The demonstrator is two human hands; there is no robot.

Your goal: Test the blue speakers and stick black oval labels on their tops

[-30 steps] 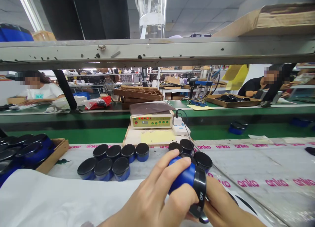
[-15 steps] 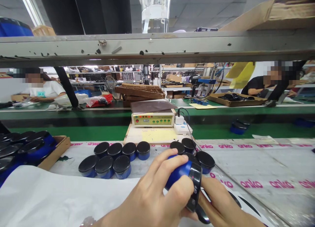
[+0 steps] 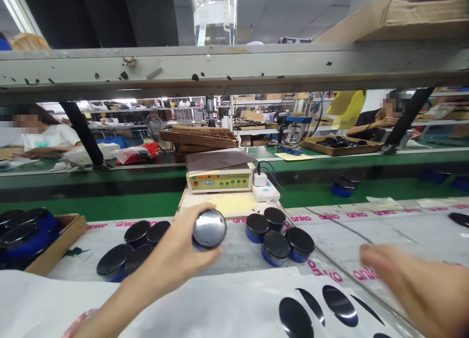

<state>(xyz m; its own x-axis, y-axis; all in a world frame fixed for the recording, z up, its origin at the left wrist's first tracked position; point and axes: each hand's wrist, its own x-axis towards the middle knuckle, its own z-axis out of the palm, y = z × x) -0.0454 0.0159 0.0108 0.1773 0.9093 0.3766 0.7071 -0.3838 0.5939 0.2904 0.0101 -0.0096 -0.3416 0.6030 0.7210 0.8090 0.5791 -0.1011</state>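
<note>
My left hand [image 3: 183, 245] has its fingers and thumb around a round blue-and-black device [image 3: 210, 228], its shiny black face toward me, above the covered table. Motion blurs my right hand [image 3: 414, 279], which is at the right over the plastic sheet, and its fingers cannot be made out well. Between the hands stand several black-topped blue devices [image 3: 275, 247] in a cluster. More of them [image 3: 114, 261] are partly behind my left hand. Near the front, a white sheet [image 3: 220, 304] bears glossy black ovals [image 3: 339, 305].
A cardboard tray [image 3: 58, 245] of devices is at the left. A control box [image 3: 220, 179] and a white adapter [image 3: 266, 189] stand behind the devices. A metal shelf [image 3: 238, 64] crosses overhead. Two people are across the green conveyor [image 3: 146, 208].
The device I held in both hands is out of view or turned, and my left hand holds one further back and left. My right hand has moved away to the right.
</note>
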